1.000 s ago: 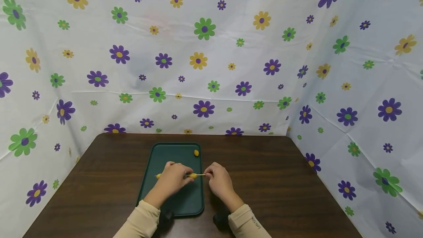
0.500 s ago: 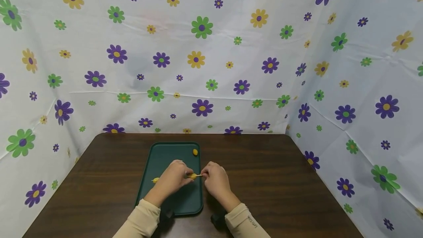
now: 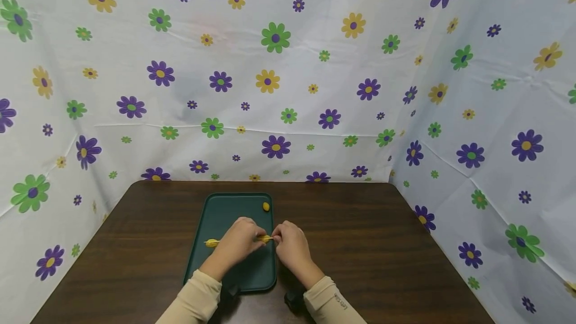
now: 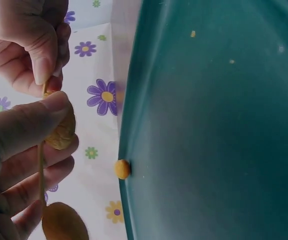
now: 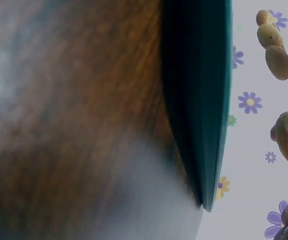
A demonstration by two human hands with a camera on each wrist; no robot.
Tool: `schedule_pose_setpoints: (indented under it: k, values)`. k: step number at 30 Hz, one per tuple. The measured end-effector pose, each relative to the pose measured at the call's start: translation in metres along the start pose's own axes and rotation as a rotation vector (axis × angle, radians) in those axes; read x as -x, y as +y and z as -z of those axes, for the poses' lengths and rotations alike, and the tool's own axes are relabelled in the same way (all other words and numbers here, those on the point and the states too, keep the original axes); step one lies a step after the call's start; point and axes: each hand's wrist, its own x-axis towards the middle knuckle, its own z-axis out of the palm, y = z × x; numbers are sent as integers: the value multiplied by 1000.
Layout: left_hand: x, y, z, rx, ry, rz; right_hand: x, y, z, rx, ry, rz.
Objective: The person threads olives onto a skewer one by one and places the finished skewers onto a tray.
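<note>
My left hand (image 3: 238, 241), over the tray, pinches a wrinkled yellow-brown oval fruit (image 4: 62, 132) between thumb and fingers. This fruit sits on a thin wooden skewer (image 4: 41, 175). Farther along the stick, past the left palm, several more of these fruits (image 5: 278, 62) are threaded in a row. My right hand (image 3: 293, 249), just beyond the tray's right edge, pinches the skewer's other end close to the held fruit. Both hands' fingertips nearly meet there. One loose yellow fruit (image 3: 266, 206) lies in the tray's far right corner.
Beneath the hands a dark green rimmed tray (image 3: 225, 209) rests on a brown wooden table (image 3: 360, 244). Small pale crumbs (image 4: 193, 34) dot its surface. A white flower-printed cloth (image 3: 288, 99) hangs behind the table and along its sides.
My right hand has come slightly left, closer to the left hand, and less bare stick shows between them. The skewer's left end dipped, then rose a little, and now sticks out farther left.
</note>
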Motion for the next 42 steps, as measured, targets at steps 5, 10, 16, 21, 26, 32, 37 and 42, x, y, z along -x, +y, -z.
schedule_pose_setpoints:
  k: [5, 10, 16, 21, 26, 32, 37, 42]
  values:
    - [0, -1, 2, -8, -38, 107, -2, 1, 2, -95, 7, -57]
    - [6, -12, 14, -26, -67, 221, -4, 5, 4, -106, 44, -85]
    - [18, -27, 24, -30, -55, 291, -5, 11, 9, -89, 56, -96]
    - [23, -33, 22, 31, -73, 313, -3, 13, 10, -89, 41, -102]
    - [24, -34, 20, 89, -71, 301, -2, 14, 8, -87, 23, -118]
    - [25, -36, 15, 87, -64, 254, -1, 15, 7, -86, 24, -115]
    - [24, -35, 15, 104, -35, 240, -3, 14, 6, -68, 33, -96]
    - [22, -33, 15, 113, -27, 189, -3, 12, 6, -54, 17, -82]
